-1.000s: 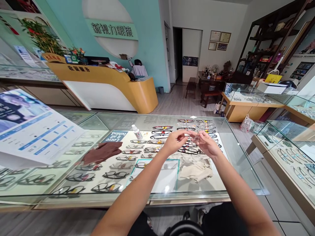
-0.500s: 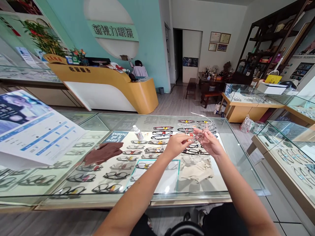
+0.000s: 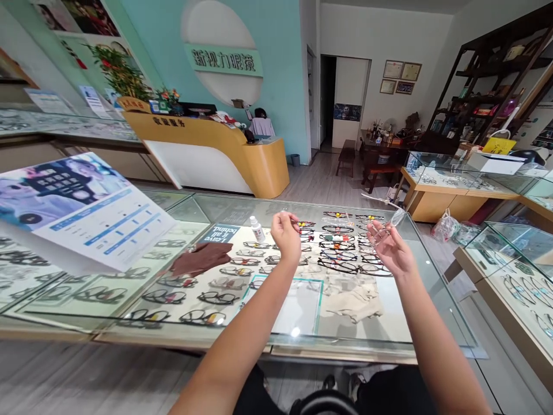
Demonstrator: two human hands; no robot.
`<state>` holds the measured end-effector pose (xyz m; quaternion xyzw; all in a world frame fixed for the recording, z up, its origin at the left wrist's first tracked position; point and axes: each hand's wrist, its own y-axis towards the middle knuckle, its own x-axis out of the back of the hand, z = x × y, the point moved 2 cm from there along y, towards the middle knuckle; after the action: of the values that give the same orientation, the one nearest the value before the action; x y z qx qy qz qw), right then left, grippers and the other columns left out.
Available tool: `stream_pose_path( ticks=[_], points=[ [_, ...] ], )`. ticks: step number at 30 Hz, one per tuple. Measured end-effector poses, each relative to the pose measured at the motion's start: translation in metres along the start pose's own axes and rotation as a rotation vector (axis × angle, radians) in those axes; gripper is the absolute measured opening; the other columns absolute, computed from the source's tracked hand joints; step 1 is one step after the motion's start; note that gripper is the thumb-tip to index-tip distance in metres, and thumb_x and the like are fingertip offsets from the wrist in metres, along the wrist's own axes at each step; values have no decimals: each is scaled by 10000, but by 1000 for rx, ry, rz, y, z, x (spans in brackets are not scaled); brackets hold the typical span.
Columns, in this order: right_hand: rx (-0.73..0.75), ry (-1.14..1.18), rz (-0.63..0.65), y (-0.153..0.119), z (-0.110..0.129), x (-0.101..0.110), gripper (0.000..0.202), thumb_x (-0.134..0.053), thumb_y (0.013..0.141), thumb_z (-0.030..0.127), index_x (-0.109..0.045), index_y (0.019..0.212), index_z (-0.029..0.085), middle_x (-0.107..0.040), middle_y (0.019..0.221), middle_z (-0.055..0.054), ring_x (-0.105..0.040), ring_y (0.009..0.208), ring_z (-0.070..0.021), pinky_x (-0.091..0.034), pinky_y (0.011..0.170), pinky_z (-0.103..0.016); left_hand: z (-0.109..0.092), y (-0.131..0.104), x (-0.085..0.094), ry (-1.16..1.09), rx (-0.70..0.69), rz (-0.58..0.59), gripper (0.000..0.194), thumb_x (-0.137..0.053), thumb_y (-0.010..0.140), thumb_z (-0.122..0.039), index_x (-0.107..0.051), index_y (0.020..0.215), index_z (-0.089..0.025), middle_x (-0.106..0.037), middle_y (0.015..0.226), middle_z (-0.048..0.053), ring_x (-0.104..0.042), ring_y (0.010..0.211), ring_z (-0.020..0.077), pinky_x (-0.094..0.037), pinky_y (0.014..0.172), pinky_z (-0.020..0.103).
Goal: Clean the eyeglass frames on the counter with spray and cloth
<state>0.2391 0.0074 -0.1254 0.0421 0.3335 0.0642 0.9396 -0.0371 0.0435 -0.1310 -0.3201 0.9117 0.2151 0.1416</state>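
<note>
Above the glass counter, my right hand (image 3: 394, 251) is turned palm up, its fingers closed on a pair of eyeglasses (image 3: 397, 217) with clear parts and a pale temple reaching up and left. To the left, my left hand (image 3: 286, 236) is raised with thumb and fingers pinched together. Something small and clear may be at its fingertips, too faint to name. A small white bottle (image 3: 257, 229) stands on the counter just left of that hand. Beyond the bottle, a brown cloth (image 3: 201, 257) lies crumpled. Under the glass between my hands are rows of eyeglass frames (image 3: 339, 253).
The glass counter (image 3: 298, 346) spans the front. A folded printed card (image 3: 99, 230) stands at its left. A beige cloth (image 3: 356, 302) lies nearer me, beside a teal-edged sheet (image 3: 298, 305). Another display case (image 3: 510, 276) is at the right, and a yellow reception desk (image 3: 263, 170) is behind.
My hands, together over the frames half a second ago, have moved apart: the left went left toward the bottle, the right stayed with the eyeglasses. The whole view has shifted slightly left.
</note>
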Motion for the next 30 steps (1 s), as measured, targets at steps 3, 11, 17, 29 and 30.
stream_pose_path(
  ticks=[3, 11, 17, 29, 30],
  points=[
    [-5, -20, 11, 1, -1, 1, 292, -925, 737, 500, -704, 825, 331, -808, 1193, 28, -689, 1296, -254, -441, 1251, -513, 6, 21, 9, -40, 86, -161, 254, -521, 1027, -422, -465, 1204, -249, -625, 927, 0, -467, 541, 77, -387, 541, 222],
    [-11, -12, -6, 2, 0, 2, 312, -958, 692, 491, -717, 803, 328, -822, 1139, 22, -720, 1243, -257, -422, 1277, -523, 21, 57, 35, -33, 344, -320, 586, -470, 958, -270, -252, 1502, -289, -701, 1131, 50, -517, 568, 79, -327, 495, 210],
    [14, -49, -3, 1, 3, 6, 277, -918, 742, 490, -707, 821, 328, -816, 1143, 9, -697, 1299, -276, -456, 1236, -548, 35, 64, 43, 2, 429, -306, 544, -582, 908, -342, -335, 1392, -312, -702, 1148, 65, -576, 584, 85, -331, 489, 192],
    [7, -53, 46, -2, 1, -2, 360, -963, 680, 486, -677, 820, 317, -794, 1063, 7, -735, 1155, -245, -458, 1220, -485, 20, 69, 39, 4, 251, -331, 331, -582, 929, -130, -408, 1182, -255, -668, 1245, 76, -685, 772, 84, -390, 565, 181],
    [13, -60, 41, -2, 0, -3, 364, -963, 678, 488, -678, 826, 317, -793, 1055, 4, -737, 1144, -246, -460, 1216, -487, 17, 67, 36, -2, 223, -311, 314, -589, 931, -135, -418, 1167, -251, -688, 1226, 74, -687, 772, 86, -404, 582, 185]
  ],
)
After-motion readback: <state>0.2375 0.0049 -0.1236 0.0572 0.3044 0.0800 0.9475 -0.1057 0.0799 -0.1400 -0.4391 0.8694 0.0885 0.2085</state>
